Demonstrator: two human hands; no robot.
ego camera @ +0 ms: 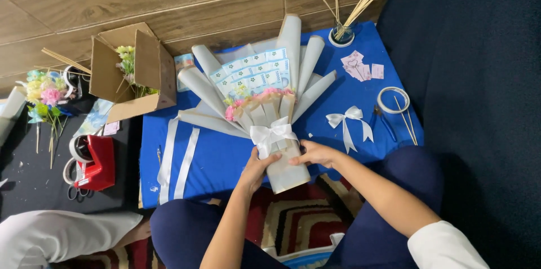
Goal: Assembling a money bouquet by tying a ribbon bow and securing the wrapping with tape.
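Observation:
A fan-shaped bouquet [260,86] of rolled cream paper cones, folded banknotes and small pink flowers lies on a blue mat [220,156]. A white satin bow [270,133] is tied round its neck. My left hand [256,167] grips the left side of the cream-wrapped handle [286,172]. My right hand [317,153] holds the handle's right side, just below the bow. Both forearms reach in from below, over my dark blue trousers.
A spare white bow [350,122], a tape roll [393,100], thin sticks and pink paper bits lie right of the bouquet. A glass with sticks [342,33] stands behind. White ribbon strips [177,162], an open cardboard box [132,71], a red tape dispenser [96,162] and artificial flowers [45,97] are at left.

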